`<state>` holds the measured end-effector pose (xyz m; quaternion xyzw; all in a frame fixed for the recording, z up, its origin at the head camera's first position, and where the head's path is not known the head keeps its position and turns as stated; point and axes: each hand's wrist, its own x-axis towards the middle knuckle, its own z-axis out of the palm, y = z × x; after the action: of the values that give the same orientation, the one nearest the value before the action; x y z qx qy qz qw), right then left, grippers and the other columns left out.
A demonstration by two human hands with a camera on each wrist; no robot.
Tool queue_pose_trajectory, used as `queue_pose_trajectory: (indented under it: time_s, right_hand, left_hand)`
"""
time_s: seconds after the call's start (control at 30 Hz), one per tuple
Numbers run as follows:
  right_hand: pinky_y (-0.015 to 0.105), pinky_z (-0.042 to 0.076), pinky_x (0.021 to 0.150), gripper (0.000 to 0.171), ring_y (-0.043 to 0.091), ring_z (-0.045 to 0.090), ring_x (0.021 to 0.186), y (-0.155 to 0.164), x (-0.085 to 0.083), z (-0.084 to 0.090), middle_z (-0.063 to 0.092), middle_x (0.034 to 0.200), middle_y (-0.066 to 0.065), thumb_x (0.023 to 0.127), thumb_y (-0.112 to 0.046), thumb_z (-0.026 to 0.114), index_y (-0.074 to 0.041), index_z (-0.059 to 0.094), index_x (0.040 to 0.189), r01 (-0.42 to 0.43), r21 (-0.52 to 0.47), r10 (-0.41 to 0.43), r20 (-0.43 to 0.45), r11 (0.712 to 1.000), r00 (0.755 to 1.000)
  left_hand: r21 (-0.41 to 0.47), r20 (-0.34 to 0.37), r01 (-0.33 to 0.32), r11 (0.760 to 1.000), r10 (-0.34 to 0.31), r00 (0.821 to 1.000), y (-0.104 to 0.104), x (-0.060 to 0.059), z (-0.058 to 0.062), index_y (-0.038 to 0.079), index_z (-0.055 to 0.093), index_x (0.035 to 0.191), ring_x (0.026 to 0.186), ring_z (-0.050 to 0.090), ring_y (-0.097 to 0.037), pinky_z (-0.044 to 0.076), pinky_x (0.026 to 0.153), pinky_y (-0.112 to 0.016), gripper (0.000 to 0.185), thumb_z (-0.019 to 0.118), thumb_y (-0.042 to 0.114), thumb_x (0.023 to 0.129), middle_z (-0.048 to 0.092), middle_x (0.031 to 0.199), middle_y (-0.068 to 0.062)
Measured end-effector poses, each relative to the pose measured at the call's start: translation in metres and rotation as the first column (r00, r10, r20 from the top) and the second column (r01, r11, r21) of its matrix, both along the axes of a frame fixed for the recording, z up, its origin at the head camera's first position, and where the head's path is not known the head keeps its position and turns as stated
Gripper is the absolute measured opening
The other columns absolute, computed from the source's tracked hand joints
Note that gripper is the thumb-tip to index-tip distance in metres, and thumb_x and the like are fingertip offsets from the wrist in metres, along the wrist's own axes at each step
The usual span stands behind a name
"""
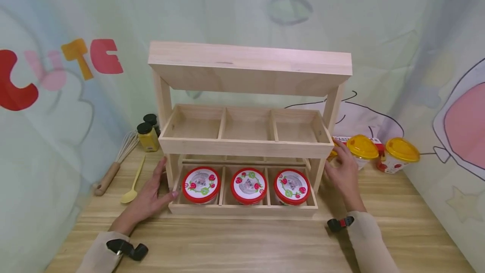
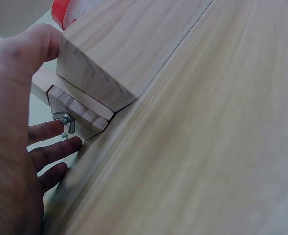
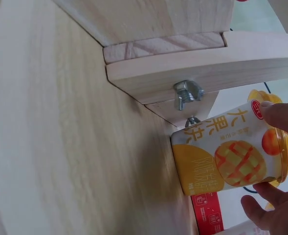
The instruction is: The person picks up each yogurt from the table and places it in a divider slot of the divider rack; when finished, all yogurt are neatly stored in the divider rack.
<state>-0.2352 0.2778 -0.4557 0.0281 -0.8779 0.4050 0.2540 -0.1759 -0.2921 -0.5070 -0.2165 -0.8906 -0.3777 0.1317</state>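
While the surface [image 1: 242, 243] stretches before the front edge of the wooden rack [image 1: 246, 148], the right hand [image 1: 345, 172] grips a yellow-and-white cup [image 3: 222, 152] near its lid, close beside the rack's right side, upright, long axis roughly vertical. Fingers spread, the left hand [image 1: 149, 199] thumbs the rack's left front corner.

"CUTE" stands in big red, pink and orange letters [image 1: 77, 56] on the pale fabric curtain [image 1: 136, 16] beyond the desk's [image 1: 273, 243] left edge. Toward its back right corner, a red-and-white box [image 1: 340, 139] shows "PAST", partly covered; a white-and-yellow plastic mango cup [image 3: 222, 152] bears "大果" and a third, unclear character. Print on the round red-rimmed white lids [image 1: 249, 185] is too small to read.
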Motion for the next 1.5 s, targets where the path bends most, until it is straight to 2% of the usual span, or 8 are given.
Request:
queue_pose_trajectory:
  time_s: [0.13, 0.3, 0.47, 0.57, 0.7, 0.8, 0.97, 1.5]
  right_hand:
    - [0.054, 0.054, 0.103, 0.037, 0.043, 0.056, 0.142, 0.0, -0.002, -0.003, 0.055, 0.162, 0.015, 0.094, -0.006, 0.077, 0.0, 0.072, 0.13, 0.017, -0.007, -0.017, -0.041, 1.0, 0.999]
    - [0.023, 0.047, 0.097, 0.035, 0.043, 0.06, 0.136, 0.001, -0.003, -0.005, 0.059, 0.157, 0.016, 0.092, -0.004, 0.078, 0.0, 0.073, 0.126, 0.023, -0.002, -0.023, -0.092, 1.0, 0.995]
    - [0.017, 0.043, 0.093, 0.032, 0.045, 0.064, 0.121, 0.003, -0.002, -0.004, 0.062, 0.153, 0.021, 0.09, 0.0, 0.077, 0.005, 0.074, 0.122, 0.02, -0.019, -0.022, -0.157, 1.0, 0.987]
    - [0.011, 0.043, 0.089, 0.033, 0.029, 0.066, 0.103, 0.004, -0.002, 0.0, 0.064, 0.151, 0.022, 0.088, 0.002, 0.077, 0.006, 0.074, 0.121, 0.027, -0.029, -0.032, -0.184, 0.999, 0.982]
    - [0.0, 0.042, 0.09, 0.036, 0.004, 0.058, 0.104, 0.004, -0.002, 0.007, 0.063, 0.151, 0.021, 0.088, 0.003, 0.079, 0.005, 0.074, 0.123, 0.025, -0.049, -0.034, -0.186, 0.998, 0.982]
    - [-0.002, 0.043, 0.093, 0.036, 0.01, 0.061, 0.116, 0.003, 0.0, 0.015, 0.062, 0.153, 0.02, 0.089, 0.002, 0.08, 0.005, 0.073, 0.124, 0.017, -0.066, -0.028, -0.18, 0.998, 0.983]
    - [0.0, 0.046, 0.093, 0.036, 0.035, 0.062, 0.129, 0.001, 0.006, 0.03, 0.059, 0.157, 0.015, 0.092, -0.003, 0.08, 0.001, 0.074, 0.128, 0.025, -0.097, -0.04, -0.157, 0.995, 0.987]
    - [0.011, 0.05, 0.104, 0.039, 0.03, 0.058, 0.141, 0.001, 0.033, 0.072, 0.058, 0.16, -0.002, 0.096, -0.024, 0.082, -0.012, 0.076, 0.133, 0.135, -0.093, -0.149, -0.165, 0.986, 0.975]
  left_hand:
    - [-0.002, 0.013, -0.001, 1.0, 0.001, 1.0, 0.0, 0.0, 0.002, 0.019, -0.003, 0.173, 0.135, 0.053, -0.064, 0.04, 0.106, -0.085, 0.121, 0.082, 0.014, 0.087, 0.034, 0.163, -0.041]
    - [-0.004, 0.0, 0.004, 1.0, -0.004, 1.0, 0.0, -0.001, 0.002, 0.018, -0.003, 0.172, 0.136, 0.053, -0.064, 0.04, 0.106, -0.085, 0.121, 0.083, 0.013, 0.086, 0.035, 0.162, -0.042]
    - [-0.008, -0.002, 0.006, 1.0, -0.006, 1.0, -0.001, -0.001, 0.001, 0.017, -0.003, 0.172, 0.134, 0.054, -0.065, 0.041, 0.105, -0.084, 0.121, 0.082, 0.013, 0.086, 0.035, 0.161, -0.043]
    - [-0.009, -0.001, 0.002, 1.0, -0.002, 1.0, -0.001, 0.0, 0.001, 0.017, -0.003, 0.172, 0.133, 0.055, -0.066, 0.041, 0.105, -0.085, 0.121, 0.082, 0.013, 0.086, 0.034, 0.161, -0.044]
    - [-0.006, -0.015, 0.005, 1.0, -0.005, 1.0, -0.001, -0.001, 0.001, 0.016, -0.002, 0.172, 0.132, 0.056, -0.065, 0.042, 0.104, -0.084, 0.121, 0.082, 0.011, 0.086, 0.035, 0.16, -0.045]
    - [-0.004, -0.021, 0.008, 1.0, -0.008, 1.0, -0.001, -0.001, 0.001, 0.015, -0.002, 0.172, 0.132, 0.057, -0.065, 0.042, 0.105, -0.084, 0.121, 0.082, 0.011, 0.085, 0.036, 0.16, -0.045]
    - [-0.004, -0.01, 0.007, 1.0, -0.007, 1.0, -0.001, -0.001, 0.0, 0.017, -0.002, 0.172, 0.133, 0.055, -0.066, 0.04, 0.105, -0.084, 0.122, 0.083, 0.012, 0.085, 0.034, 0.161, -0.045]
    - [-0.016, 0.016, -0.009, 1.0, 0.009, 1.0, -0.001, -0.001, -0.001, 0.019, -0.003, 0.172, 0.134, 0.054, -0.065, 0.04, 0.106, -0.085, 0.121, 0.082, 0.014, 0.087, 0.034, 0.162, -0.043]
